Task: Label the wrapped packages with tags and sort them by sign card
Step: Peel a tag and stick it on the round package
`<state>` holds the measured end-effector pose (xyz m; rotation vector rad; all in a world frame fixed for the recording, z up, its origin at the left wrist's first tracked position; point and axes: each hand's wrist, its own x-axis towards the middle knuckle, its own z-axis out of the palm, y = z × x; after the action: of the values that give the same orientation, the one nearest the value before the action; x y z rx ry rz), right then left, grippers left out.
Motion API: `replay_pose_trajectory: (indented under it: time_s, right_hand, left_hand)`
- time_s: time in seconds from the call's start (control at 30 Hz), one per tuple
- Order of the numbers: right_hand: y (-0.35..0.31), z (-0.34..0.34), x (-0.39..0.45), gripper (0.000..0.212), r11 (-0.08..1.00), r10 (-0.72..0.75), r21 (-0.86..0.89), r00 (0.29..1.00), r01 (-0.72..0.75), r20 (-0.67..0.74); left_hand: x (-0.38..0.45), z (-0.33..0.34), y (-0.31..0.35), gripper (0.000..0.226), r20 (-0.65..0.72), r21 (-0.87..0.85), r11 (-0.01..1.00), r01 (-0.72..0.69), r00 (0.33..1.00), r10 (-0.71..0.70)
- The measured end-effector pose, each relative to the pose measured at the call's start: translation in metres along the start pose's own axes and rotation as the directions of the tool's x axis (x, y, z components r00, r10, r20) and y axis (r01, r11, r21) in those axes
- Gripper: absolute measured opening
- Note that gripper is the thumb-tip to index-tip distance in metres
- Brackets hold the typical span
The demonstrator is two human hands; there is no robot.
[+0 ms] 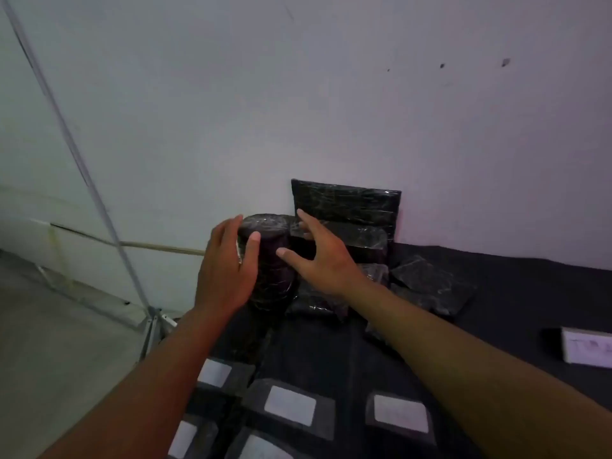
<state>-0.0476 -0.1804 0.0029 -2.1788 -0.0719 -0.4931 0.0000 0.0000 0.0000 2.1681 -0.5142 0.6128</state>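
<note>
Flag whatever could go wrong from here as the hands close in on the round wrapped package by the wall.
1. The left hand alone grips the cylindrical package; the right hand is open beside it, so the glossy wrap might slip.
2. Lifting it could disturb the flat package leaning on the wall and the smaller packages close by.
3. The sign card is blurred, risking missorting.

Upright black-wrapped, seemingly cylindrical package (270, 260)

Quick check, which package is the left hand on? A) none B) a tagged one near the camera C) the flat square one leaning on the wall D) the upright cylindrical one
D: the left hand wraps its fingers and thumb round the upright cylindrical package.
</note>
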Motion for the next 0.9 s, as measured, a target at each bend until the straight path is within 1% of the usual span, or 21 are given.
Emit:
replay_pose_trajectory:
  time_s: [0.07, 0.13, 0.23, 0.33, 0.47, 0.63, 0.77, 0.9]
  right_hand:
    - [0.001, 0.011, 0.011, 0.098, 0.994, 0.038, 0.099, 0.999, -0.039, 0.018]
    - [0.001, 0.019, 0.016, 0.107, 0.983, 0.068, 0.167, 0.997, -0.073, 0.039]
    - [0.004, 0.031, 0.023, 0.114, 0.968, 0.081, 0.234, 0.995, -0.092, 0.056]
    - [0.006, 0.037, 0.027, 0.113, 0.964, 0.068, 0.250, 0.995, -0.085, 0.074]
    - [0.003, 0.039, 0.027, 0.101, 0.968, 0.033, 0.247, 0.999, -0.039, 0.030]
    - [-0.010, 0.025, 0.014, 0.095, 0.956, -0.002, 0.294, 0.998, 0.019, -0.058]
    - [-0.026, -0.004, -0.006, 0.097, 0.952, -0.014, 0.300, 0.989, 0.058, -0.147]
    - [-0.033, -0.046, -0.036, 0.097, 0.969, -0.043, 0.231, 0.976, 0.092, -0.212]
  left_hand:
    - [0.004, 0.006, -0.010, 0.052, 0.013, -0.100, 0.990, 0.103, 0.995, -0.102]
    - [0.004, 0.011, -0.016, 0.054, 0.032, -0.190, 0.968, 0.163, 0.987, -0.160]
    - [0.006, 0.015, -0.021, 0.046, 0.026, -0.272, 0.941, 0.200, 0.979, -0.200]
    - [0.007, 0.016, -0.024, 0.043, 0.026, -0.307, 0.924, 0.228, 0.973, -0.231]
    - [0.006, 0.014, -0.021, 0.043, 0.026, -0.303, 0.929, 0.215, 0.976, -0.217]
    - [0.007, 0.001, -0.004, 0.068, 0.011, -0.385, 0.911, 0.149, 0.988, -0.157]
    - [0.005, -0.007, 0.024, 0.070, 0.019, -0.423, 0.904, 0.062, 0.998, -0.059]
    - [-0.007, -0.005, 0.065, 0.071, 0.051, -0.472, 0.881, 0.028, 0.999, -0.005]
